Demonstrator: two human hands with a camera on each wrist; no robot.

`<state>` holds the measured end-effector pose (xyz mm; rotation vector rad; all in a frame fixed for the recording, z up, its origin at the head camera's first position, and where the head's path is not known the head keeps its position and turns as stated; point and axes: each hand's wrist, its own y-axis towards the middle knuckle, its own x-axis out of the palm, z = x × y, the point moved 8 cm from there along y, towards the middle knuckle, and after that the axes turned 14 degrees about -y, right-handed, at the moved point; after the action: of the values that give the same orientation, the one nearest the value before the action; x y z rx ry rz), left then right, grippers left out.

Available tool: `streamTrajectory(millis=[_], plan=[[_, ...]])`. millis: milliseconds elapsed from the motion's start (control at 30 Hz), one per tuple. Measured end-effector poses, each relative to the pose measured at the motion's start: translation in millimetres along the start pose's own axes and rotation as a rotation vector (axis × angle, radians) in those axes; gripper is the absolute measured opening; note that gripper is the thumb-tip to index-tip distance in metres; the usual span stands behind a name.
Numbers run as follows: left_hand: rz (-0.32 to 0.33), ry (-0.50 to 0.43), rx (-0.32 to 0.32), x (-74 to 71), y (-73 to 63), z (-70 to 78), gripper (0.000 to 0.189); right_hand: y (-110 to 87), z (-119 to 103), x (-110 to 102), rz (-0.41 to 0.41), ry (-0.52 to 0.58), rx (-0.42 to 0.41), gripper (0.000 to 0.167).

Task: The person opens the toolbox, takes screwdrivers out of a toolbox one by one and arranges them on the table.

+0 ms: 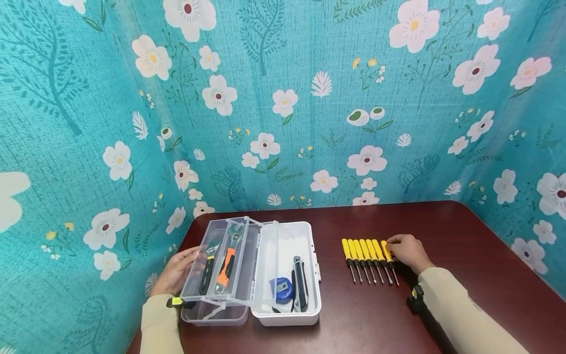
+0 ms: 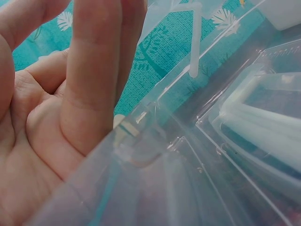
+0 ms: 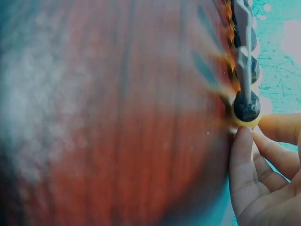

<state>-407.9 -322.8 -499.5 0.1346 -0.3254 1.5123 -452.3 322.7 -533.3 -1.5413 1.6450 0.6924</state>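
Note:
On the left stands an opened toolbox with a white base (image 1: 289, 320) and a clear raised tray (image 1: 194, 296). My left hand (image 1: 177, 269) is at the tray's left side, its fingers fairly straight against the clear plastic. In the left wrist view, the fingers (image 2: 91, 61) rise beside the tray wall. In the tray lie an orange-and-black adjustable wrench (image 1: 226, 268) and one with a black handle (image 1: 206, 275). My right hand (image 1: 411, 251) pinches the yellow handle of the rightmost screwdriver (image 1: 387, 253), whose shaft points towards me. The right wrist view shows thumb and fingertips at its handle.
Several more yellow-handled screwdrivers (image 1: 362, 251) lie side by side left of the held one. A blue tape measure (image 1: 283, 290) and utility knives (image 1: 300, 285) sit in the white base. Floral fabric (image 1: 283, 123) encloses the dark wooden table (image 1: 353, 324) at the back and sides.

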Motion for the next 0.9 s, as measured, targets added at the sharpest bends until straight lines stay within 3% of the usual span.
streamTrajectory(millis=[267,533,767,900], plan=[[-0.004,0.006,0.034,-3.2,2.0,-5.0,0.028,-0.8,-1.2,-2.3,-0.014,0.02,-0.016,0.035],[-0.043,0.012,0.013,-0.9,-0.1,3.8,0.043,-4.3,-5.9,-5.4,0.006,0.033,-0.047,0.033],[-0.027,0.205,0.01,-2.6,-5.8,23.8,0.059,-9.6,-6.7,-7.7,0.018,0.03,-0.065,0.033],[-0.034,0.308,-0.005,-5.3,-10.7,27.6,0.062,-14.8,-7.0,-14.8,0.054,0.003,-0.064,0.034]])
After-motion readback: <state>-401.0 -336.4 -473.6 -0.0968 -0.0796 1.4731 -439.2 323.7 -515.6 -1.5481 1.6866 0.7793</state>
